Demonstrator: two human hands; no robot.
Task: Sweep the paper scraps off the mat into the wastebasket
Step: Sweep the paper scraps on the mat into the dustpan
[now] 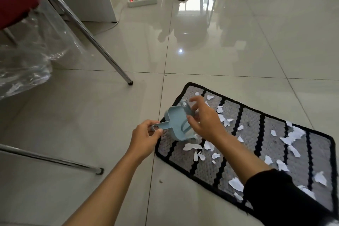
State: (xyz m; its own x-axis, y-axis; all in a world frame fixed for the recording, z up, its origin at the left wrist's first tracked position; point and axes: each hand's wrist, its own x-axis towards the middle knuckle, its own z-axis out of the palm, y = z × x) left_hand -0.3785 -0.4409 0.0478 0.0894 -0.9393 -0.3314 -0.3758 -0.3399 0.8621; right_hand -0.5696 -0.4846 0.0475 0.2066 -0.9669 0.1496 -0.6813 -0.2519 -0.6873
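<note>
Two hands share one light, stiff dustpan (176,124): left hand (146,136) pinches its handle, right hand (203,121) grips the clipped brush (187,109) beyond.

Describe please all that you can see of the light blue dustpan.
The dustpan looks like pale blue plastic, a small pan with a looped handle. It is held tilted above the mat's near corner. The left hand pinches the handle loop; the right hand holds a matching blue brush piece clipped against it.
</note>
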